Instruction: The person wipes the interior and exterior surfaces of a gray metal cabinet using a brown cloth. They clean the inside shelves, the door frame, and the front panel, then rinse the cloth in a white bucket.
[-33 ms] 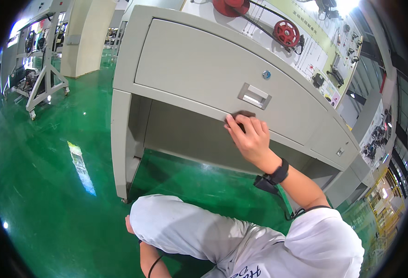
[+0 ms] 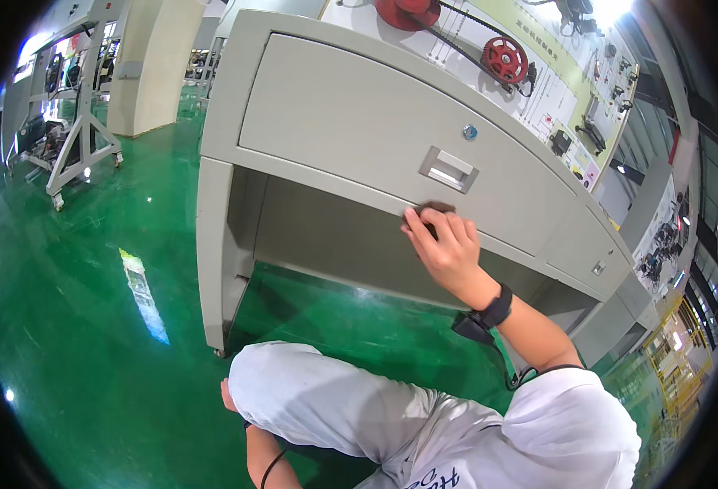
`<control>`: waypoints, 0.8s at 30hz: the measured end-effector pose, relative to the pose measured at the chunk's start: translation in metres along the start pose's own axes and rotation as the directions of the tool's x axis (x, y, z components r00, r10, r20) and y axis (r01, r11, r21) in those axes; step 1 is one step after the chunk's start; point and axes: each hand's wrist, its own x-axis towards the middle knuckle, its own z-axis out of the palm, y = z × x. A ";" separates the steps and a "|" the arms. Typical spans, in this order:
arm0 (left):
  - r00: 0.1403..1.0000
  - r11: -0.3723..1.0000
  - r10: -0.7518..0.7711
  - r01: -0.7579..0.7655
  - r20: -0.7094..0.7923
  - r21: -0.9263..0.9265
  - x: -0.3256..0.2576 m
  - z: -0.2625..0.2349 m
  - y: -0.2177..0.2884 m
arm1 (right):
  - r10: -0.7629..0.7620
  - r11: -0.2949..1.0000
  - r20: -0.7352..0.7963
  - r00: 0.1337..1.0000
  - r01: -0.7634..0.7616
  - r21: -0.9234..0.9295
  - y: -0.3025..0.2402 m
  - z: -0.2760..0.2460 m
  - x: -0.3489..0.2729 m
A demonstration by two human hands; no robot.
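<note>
My right hand (image 2: 450,254) is closed around a dark brown cloth or pad (image 2: 438,206), its exact kind hidden by the fingers. The cloth is pressed against the lower edge of a grey metal drawer front (image 2: 334,106), just under the recessed silver handle (image 2: 450,169). Above that handle sits a round lock (image 2: 470,132). A black strap with a small box (image 2: 481,319) circles my right wrist. Down at the lower left, my left hand (image 2: 228,396) rests by my bent knee (image 2: 294,391), which hides most of its fingers.
The grey cabinet (image 2: 214,244) has an open space under the drawer. On its upper panel are a red toothed pulley (image 2: 505,59) and a belt. A wheeled stand (image 2: 82,147) and a pillar (image 2: 149,73) stand at the far left on the glossy green floor (image 2: 74,326).
My right hand and the cloth have shifted slightly to the right along the drawer's lower edge. My left hand stays where it was.
</note>
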 end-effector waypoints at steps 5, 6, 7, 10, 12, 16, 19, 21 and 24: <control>1.000 1.000 0.015 -0.015 -0.002 -0.003 0.000 -0.008 -0.010 | -0.012 1.000 -0.004 1.000 0.011 -0.029 -0.006 -0.010 -0.006; 1.000 1.000 0.014 -0.014 -0.001 -0.004 -0.001 -0.008 -0.011 | -0.003 0.999 -0.025 1.000 0.003 -0.032 -0.011 -0.009 0.002; 1.000 1.000 0.017 -0.017 0.002 -0.004 -0.002 -0.008 -0.011 | -0.004 1.000 -0.035 0.999 0.003 -0.025 -0.013 -0.008 0.011; 1.000 1.000 0.016 -0.016 0.001 -0.006 -0.003 -0.007 -0.014 | -0.001 1.000 -0.027 1.000 0.001 -0.024 -0.015 -0.008 0.009; 1.000 1.000 0.018 -0.018 -0.003 -0.003 -0.002 -0.006 -0.015 | -0.020 0.999 -0.015 1.000 0.019 -0.034 -0.011 -0.009 -0.007; 1.000 1.000 0.017 -0.017 -0.019 -0.009 0.003 0.001 -0.013 | -0.045 0.997 -0.020 0.999 0.043 -0.060 -0.009 0.002 -0.002; 1.000 1.000 0.014 -0.014 -0.027 -0.011 0.002 0.003 -0.014 | -0.020 0.999 -0.013 1.000 0.020 -0.031 -0.012 0.006 0.003; 0.999 1.000 0.013 -0.013 -0.030 -0.005 0.003 0.002 -0.015 | -0.015 0.999 -0.009 1.000 0.015 -0.040 -0.010 -0.001 -0.004; 0.999 1.000 0.015 -0.015 -0.029 -0.001 -0.001 -0.002 -0.018 | -0.025 0.999 -0.025 0.999 0.024 -0.032 -0.011 -0.005 -0.006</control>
